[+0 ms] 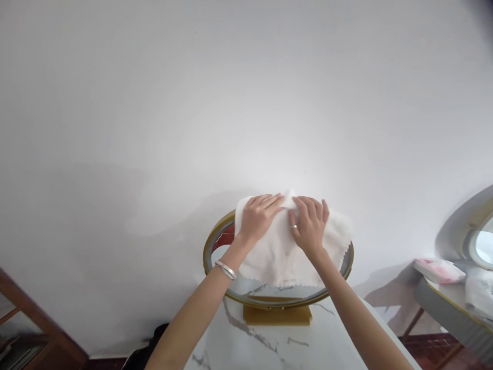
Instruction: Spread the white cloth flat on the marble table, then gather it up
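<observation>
A white cloth (277,257) with a scalloped edge is draped over the top rim and much of the glass of an oval mirror (208,252) with a gold frame. My left hand (260,216), with a silver bangle at its wrist, presses the cloth against the upper rim, fingers bent over it. Beside it, my right hand (310,221), wearing a ring, grips the cloth at the same rim, the thumb in front. A small bunched peak of cloth rises between the hands. The fingertips behind the rim are hidden.
The mirror's gold base (277,315) stands on a white marble-patterned table (246,347), against a pale wall (192,103). At right, a side table (442,298) bears a pink-and-white packet (439,270) and another round mirror (484,244). A wooden cabinet (42,329) is at lower left.
</observation>
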Demonstrator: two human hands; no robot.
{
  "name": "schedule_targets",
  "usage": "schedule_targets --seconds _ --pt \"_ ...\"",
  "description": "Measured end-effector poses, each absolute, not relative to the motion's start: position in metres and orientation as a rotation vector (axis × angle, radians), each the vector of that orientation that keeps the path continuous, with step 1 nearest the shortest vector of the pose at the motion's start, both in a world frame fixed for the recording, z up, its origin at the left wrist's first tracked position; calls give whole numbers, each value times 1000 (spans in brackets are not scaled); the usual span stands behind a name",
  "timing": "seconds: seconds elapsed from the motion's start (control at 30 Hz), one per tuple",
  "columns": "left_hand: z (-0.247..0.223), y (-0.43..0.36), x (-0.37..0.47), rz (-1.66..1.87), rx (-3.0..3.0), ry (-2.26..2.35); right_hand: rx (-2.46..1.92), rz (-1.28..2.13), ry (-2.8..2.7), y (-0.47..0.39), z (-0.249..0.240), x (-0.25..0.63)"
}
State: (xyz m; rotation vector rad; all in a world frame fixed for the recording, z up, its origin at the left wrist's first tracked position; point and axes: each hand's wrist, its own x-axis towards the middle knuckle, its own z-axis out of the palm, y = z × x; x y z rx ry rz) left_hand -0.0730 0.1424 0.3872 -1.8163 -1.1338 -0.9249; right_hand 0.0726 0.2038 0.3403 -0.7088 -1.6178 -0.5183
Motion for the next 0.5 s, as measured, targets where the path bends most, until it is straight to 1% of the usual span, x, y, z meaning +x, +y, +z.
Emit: schedule_targets --seconds 0.07,0.13,0.27,0.33,0.4,0.5 --pt "375 126 -105 -1059 -1748 -1190 -632 -579 -1719 196 349 45" --pt "353 110 -136 -1186 -1668 -1231 -497 -662 -1838 187 350 17" --pt "297 87 -177 -1420 -1485 -1333 -131 -809 -2080 174 325 -21" --pt "277 83 -185 -1482 -1394 -1345 39 -843 -2165 172 308 -24" --pt "272 86 -185 -1478 -1351 -1295 82 -834 -2197 173 295 -20" --pt "292 101 -170 -1395 -1394 -1176 -99 -774 -2127 177 291 -2"
